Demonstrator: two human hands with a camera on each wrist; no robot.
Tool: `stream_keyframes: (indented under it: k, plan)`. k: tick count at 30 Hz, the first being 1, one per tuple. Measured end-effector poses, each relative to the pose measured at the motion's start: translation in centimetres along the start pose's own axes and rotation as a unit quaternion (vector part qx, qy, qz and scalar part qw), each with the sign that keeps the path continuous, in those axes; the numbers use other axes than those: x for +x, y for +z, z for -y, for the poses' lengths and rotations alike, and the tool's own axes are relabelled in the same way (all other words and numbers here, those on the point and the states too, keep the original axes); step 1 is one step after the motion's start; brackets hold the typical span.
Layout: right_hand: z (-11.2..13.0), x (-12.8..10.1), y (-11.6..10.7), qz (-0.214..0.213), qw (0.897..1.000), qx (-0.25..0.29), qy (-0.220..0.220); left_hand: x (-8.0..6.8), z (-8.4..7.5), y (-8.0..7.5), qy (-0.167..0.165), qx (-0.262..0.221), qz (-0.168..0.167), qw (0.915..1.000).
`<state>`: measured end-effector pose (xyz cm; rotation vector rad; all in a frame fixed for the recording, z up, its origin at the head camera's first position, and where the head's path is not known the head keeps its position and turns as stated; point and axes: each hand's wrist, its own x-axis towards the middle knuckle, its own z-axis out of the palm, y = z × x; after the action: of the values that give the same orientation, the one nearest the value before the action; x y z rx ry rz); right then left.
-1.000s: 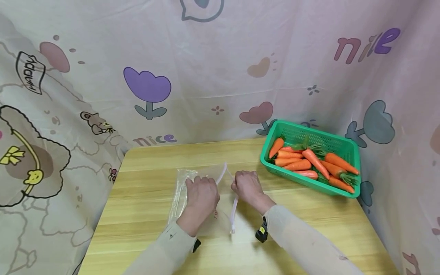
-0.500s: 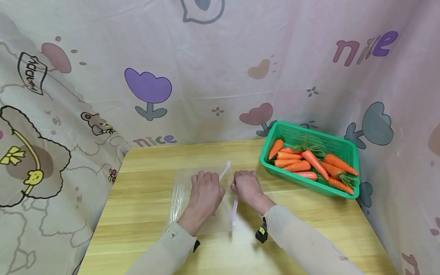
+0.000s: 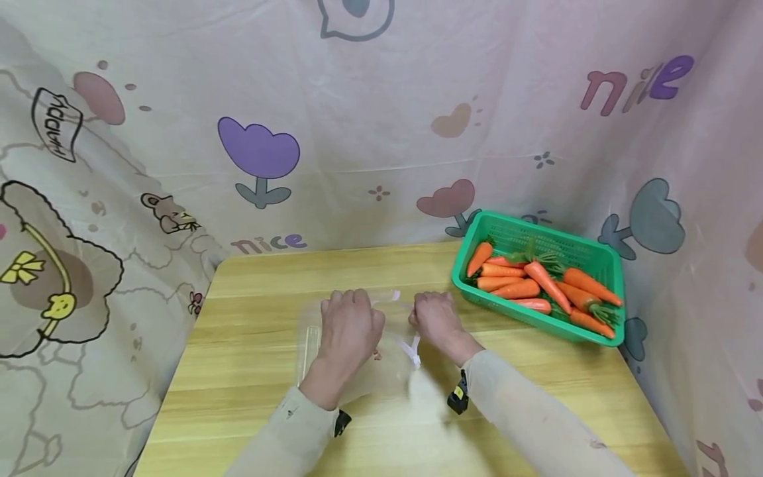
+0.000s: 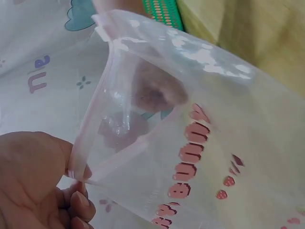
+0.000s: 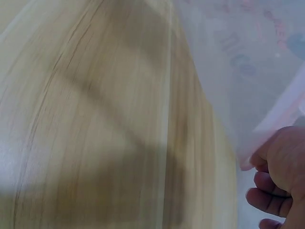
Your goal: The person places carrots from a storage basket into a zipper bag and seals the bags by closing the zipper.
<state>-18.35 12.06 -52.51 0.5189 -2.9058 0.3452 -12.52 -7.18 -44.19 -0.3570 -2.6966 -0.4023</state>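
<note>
1. Head view: clear zip bag (image 3: 357,361) at mid-desk (image 3: 250,404), nearer the front edge, mouth held open.
2. Left hand (image 3: 350,328) pinching one zip strip; right hand (image 3: 437,319) pinching the other.
3. Judged: thin, limp, slippery film; best gripped at the stiffer zip strips.
4. Green basket (image 3: 596,255) of carrots (image 3: 539,278) at back right corner.
5. Pink bag print blurred, unreadable; "nice" on curtain (image 3: 381,119).

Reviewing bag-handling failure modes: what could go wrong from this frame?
1. Both hands, left hand and right hand, pinch only the thin zip strip of the clear bag; the slick film could slip from either grip.
2. Pulling the mouth apart may strain the side seam.
3. The carrots sit in the green basket off to the right; letting go to reach them may let the mouth collapse.
</note>
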Motion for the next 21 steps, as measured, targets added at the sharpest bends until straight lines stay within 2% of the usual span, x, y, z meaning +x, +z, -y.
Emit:
stream_keyframes:
  k: [3, 7, 16, 21]
  plan:
    - [0.2, 0.2, 0.0, -0.013, 1.0, 0.013, -0.007, -0.2, 0.1, 0.6, 0.007, 0.007, 0.006, 0.9999]
    - [0.8, 0.3, -0.1, -0.03, 0.999, 0.034, -0.02, -0.6, 0.2, 1.3, -0.003, 0.013, 0.014, 0.9998]
    - [1.3, 0.0, 0.1, -0.019, 0.997, 0.067, 0.015, -0.2, 0.3, 1.7, -0.009, 0.032, -0.024, 0.9992]
    - [1.3, -0.3, 0.1, -0.018, 0.997, 0.073, 0.018, -0.1, 0.3, 1.8, -0.013, 0.025, -0.016, 0.9995]
